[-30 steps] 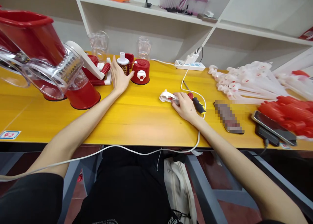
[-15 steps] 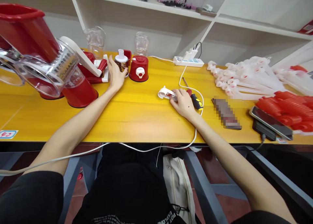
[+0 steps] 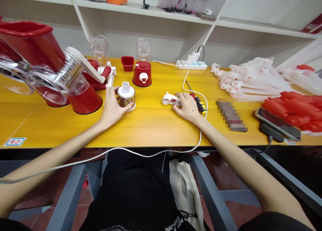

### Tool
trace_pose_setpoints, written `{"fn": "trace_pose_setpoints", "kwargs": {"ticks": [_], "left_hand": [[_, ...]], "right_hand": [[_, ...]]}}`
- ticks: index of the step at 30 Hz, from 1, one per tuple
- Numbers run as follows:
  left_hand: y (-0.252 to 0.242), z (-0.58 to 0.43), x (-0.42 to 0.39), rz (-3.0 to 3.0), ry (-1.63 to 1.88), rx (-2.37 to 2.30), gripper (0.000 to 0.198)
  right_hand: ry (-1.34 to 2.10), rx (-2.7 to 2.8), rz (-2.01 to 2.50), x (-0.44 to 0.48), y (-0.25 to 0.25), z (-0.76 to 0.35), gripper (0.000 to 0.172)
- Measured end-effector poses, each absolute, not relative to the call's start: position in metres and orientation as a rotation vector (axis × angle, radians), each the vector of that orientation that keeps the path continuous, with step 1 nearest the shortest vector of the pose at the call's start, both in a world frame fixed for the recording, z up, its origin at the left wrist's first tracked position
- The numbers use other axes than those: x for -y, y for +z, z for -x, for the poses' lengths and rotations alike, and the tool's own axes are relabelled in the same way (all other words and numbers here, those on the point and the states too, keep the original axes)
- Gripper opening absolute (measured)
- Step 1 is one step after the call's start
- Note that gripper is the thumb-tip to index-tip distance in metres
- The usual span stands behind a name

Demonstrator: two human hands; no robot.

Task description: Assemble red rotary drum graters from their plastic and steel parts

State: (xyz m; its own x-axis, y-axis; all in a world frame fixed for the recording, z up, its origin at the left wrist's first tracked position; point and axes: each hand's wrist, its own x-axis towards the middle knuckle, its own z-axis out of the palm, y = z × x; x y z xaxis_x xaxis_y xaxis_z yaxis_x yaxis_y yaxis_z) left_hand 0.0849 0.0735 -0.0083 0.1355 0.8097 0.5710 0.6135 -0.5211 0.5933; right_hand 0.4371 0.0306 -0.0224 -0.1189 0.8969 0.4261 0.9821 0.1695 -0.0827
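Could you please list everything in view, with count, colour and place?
Drum: 1, silver and white, left of centre
Fitting: 1, mostly white, centre
Screwdriver: 1, black and yellow, right of fitting
Base: 1, red, behind drum
Cup: 1, red, left of base
Housings: 2, clear, back
Graters: at least 2, red and clear, left
Power strip: 1, white, back
Cables: several, mostly white, around table
Rods: many, whitish, right
Ribbed pieces: many, red, far right
Phone: 1, dark, right
Pixelated slab: 1, dark, left of phone
Shelving: 1, white, behind
Table: 1, yellow, front
Bag: 1, cream, below table
Left grip: 1, bare, around drum
Right grip: 1, bare, on fitting
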Motion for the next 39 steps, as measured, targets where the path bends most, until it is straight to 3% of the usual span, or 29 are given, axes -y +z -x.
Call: {"fn": "trace_pose_setpoints", "kwargs": {"ticks": [4, 7, 15, 19, 27, 34, 39], "left_hand": [[-0.006, -0.077, -0.069, -2.107, 1.299, -1.427, 0.072], [-0.006, -0.075, -0.07, -2.063, 1.297, -1.397, 0.074], [-0.005, -0.061, -0.062, -2.035, 1.313, -1.42, 0.075], [-0.004, -0.06, -0.063, -2.036, 1.311, -1.418, 0.074], [-0.006, -0.06, -0.066, -2.013, 1.328, -1.419, 0.074], [-0.006, -0.06, -0.068, -2.033, 1.333, -1.403, 0.075], [-0.006, -0.056, -0.063, -2.023, 1.268, -1.383, 0.082]], "right_hand": [[-0.426, 2.034, 1.525, -0.03, -0.001, -0.424, 0.054], [-0.281, 1.992, 1.425, -0.058, 0.024, -0.387, 0.048], [0.122, 1.666, 1.776, -0.184, 0.039, -0.28, 0.086], [0.208, 1.537, 1.867, -0.2, 0.036, -0.267, 0.084], [0.131, 1.657, 1.954, -0.156, 0.044, -0.271, 0.07], [0.179, 2.006, 2.049, -0.064, 0.063, -0.262, 0.085], [0.169, 2.191, 2.004, -0.06, 0.089, -0.272, 0.098]]}}
